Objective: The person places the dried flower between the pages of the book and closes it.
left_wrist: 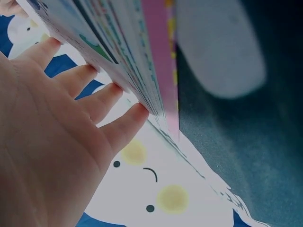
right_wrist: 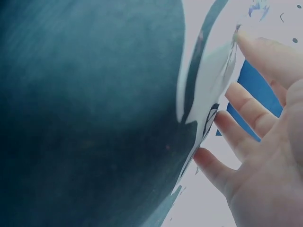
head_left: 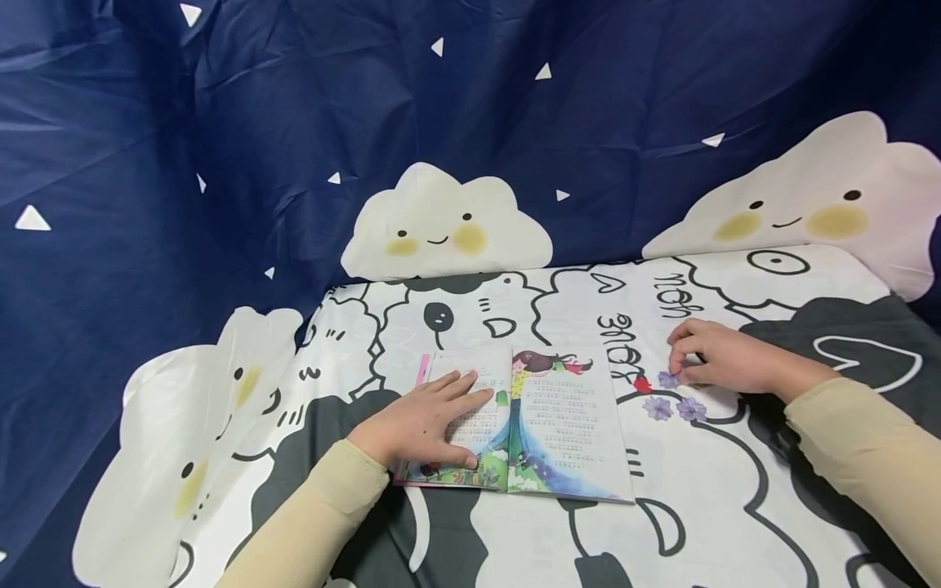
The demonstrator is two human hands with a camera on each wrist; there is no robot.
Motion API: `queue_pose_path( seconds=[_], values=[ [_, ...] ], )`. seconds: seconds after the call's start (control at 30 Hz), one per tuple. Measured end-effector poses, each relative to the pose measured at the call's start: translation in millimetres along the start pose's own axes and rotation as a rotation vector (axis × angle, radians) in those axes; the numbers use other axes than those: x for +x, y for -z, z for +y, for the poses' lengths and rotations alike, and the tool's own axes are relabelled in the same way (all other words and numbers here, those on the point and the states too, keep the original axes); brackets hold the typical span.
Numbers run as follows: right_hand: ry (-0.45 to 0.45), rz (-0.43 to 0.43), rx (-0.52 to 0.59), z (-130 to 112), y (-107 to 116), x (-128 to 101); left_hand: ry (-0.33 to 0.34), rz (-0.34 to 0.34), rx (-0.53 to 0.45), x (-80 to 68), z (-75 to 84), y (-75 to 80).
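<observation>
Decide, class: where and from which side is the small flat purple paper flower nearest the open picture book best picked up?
Probably by its petal edge, from above: the purple flower lies flat on the cloth, so fingertips must pinch or lift its rim.

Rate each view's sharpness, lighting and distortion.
Head view: evenly lit and sharp, with wide-angle bending at the edges; book and flower stickers read clearly. Left wrist view: too close, the book's page edges blurred, bluish cast. Right wrist view: dim, cloth soft and smeared.
</observation>
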State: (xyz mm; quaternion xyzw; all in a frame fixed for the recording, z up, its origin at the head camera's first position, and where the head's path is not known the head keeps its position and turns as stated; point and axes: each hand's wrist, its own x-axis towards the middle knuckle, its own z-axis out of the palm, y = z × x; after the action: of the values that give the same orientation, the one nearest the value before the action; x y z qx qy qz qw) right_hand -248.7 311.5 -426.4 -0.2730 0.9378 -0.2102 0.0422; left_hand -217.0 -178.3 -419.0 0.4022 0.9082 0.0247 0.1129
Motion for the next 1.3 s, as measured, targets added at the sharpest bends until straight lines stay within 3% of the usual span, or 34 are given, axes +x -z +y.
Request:
queue_pose_path(
  seconds=[0.3, 0.67, 1.3],
  values=[
    [-0.029, 0.046, 0.001, -3, 3, -6, -0.006, 0.003, 0.006, 0.9, 0.8, 0.6],
    [0.029, 0.155, 0.017, -25, 0, 1, 0.000, -0.005, 0.006, 0.8, 1.7, 1.3],
    [0.056, 0.073, 0.082, -78, -14, 36, 0.013, -0.012, -0.005, -0.8, 1.8, 1.7]
  ],
)
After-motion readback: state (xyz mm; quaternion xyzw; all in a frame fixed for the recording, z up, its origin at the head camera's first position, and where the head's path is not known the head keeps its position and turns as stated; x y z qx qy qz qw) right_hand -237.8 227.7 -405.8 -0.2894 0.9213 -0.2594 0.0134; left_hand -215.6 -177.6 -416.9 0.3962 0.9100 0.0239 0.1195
